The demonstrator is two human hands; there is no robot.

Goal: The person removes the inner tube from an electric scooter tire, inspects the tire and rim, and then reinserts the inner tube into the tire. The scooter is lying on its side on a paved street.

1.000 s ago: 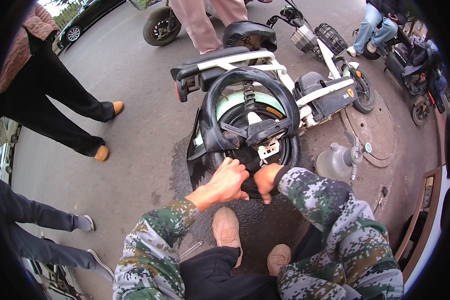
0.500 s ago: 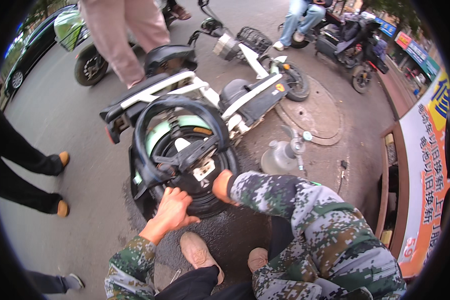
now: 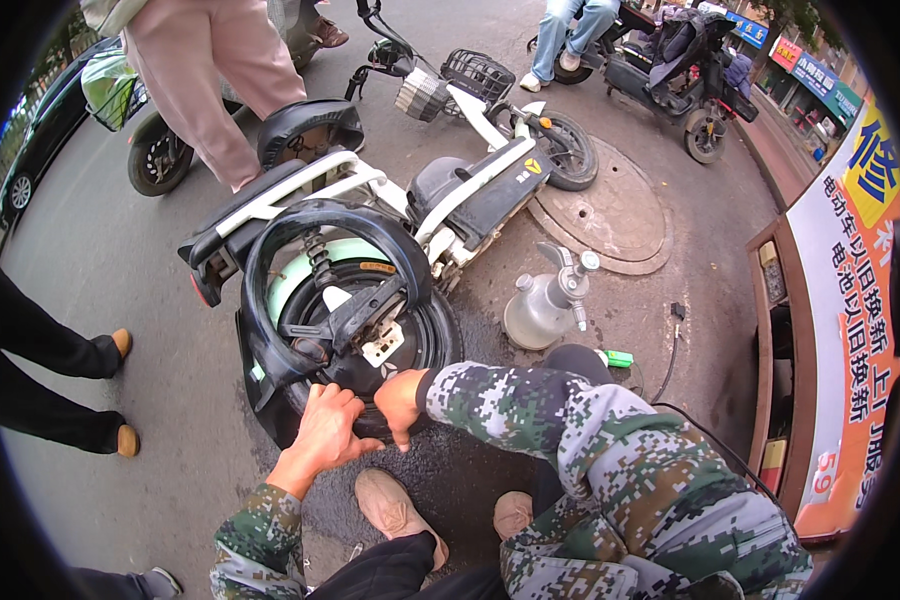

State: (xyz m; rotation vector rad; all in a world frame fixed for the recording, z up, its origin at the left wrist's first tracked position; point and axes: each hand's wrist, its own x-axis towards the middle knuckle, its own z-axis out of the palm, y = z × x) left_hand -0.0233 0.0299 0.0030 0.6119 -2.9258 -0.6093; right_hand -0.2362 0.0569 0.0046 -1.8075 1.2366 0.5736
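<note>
A white-and-black electric scooter [image 3: 475,190] lies on its side with its rear wheel toward me. A black inner-tube loop [image 3: 265,250] rests over that wheel's hub and mint-green mudguard [image 3: 295,265]. My left hand [image 3: 332,425] grips the lower part of the black tyre [image 3: 440,340], fingers curled at its edge. Close to its right, my right hand [image 3: 400,400] also has fingers hooked on the tyre, thumb and fingers partly hidden. A translucent pump sprayer [image 3: 535,315] stands right of the wheel. A small green object [image 3: 618,358] lies beside it.
A person in pink trousers [image 3: 210,80] stands behind the scooter; dark-trousered legs [image 3: 50,410] stand left. Someone sits on a parked scooter [image 3: 680,90]. A manhole cover [image 3: 610,220] is beyond the sprayer, a framed signboard [image 3: 830,330] at right, a black car [image 3: 35,140] at far left.
The view has swung rightward, bringing the signboard in and shifting the scooter left. Both hands stay at the tyre; my right hand moved slightly down along it since half a second ago.
</note>
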